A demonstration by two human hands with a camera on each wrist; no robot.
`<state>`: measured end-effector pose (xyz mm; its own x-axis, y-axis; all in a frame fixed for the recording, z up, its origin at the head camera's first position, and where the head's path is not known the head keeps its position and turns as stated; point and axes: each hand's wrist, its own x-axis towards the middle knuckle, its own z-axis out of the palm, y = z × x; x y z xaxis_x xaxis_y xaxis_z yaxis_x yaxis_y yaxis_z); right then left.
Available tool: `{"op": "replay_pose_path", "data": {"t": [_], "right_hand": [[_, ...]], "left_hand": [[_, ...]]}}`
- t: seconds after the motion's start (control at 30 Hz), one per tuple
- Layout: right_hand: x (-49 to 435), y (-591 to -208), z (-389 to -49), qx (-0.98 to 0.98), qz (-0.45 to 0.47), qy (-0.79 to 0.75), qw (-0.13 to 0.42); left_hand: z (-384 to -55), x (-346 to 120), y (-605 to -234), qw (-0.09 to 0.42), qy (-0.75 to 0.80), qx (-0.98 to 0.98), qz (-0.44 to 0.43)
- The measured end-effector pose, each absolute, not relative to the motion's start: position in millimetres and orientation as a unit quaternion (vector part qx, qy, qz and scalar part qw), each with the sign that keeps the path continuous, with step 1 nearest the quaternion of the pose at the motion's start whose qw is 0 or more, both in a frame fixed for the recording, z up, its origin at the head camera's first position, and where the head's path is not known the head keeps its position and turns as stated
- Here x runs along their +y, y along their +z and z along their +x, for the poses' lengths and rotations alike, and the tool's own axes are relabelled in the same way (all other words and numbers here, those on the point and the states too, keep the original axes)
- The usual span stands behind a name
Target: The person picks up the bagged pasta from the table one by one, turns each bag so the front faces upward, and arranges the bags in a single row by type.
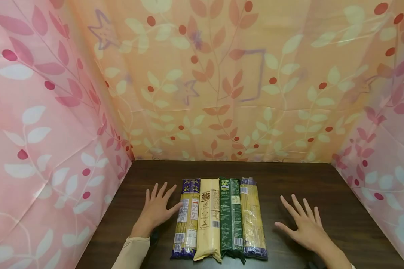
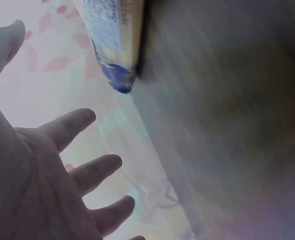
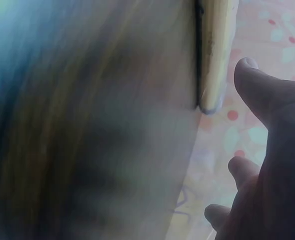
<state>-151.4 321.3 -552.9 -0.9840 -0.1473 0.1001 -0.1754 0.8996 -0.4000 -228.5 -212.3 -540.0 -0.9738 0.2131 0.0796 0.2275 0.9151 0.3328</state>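
Observation:
Side by side on the dark table lie a purple-ended noodle pack, a cream-coloured pack, a dark green spaghetti pack and a clear pack of pasta with purple ends. My left hand is just left of the row, fingers spread, its thumb near the leftmost pack. Over the table to the right, my right hand has its fingers spread, apart from the packs. Neither hand holds anything. The left wrist view shows a pack's blue end; the right wrist view shows a pale pack.
The dark wood-grain table runs back to a yellow leaf-patterned curtain. Pink patterned cloth hangs at the left, with similar cloth at the right. Both sides meet the table's edges.

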Motion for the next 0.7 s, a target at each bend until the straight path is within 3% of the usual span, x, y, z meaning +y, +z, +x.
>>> {"op": "replay_pose_path", "data": {"t": [0.7], "right_hand": [[287.3, -546.5, -132.8, -0.965, 0.123, 0.226, 0.04]], "left_hand": [[-247.0, -136.1, -512.8, 0.019, -0.151, -0.965, -0.215]]}}
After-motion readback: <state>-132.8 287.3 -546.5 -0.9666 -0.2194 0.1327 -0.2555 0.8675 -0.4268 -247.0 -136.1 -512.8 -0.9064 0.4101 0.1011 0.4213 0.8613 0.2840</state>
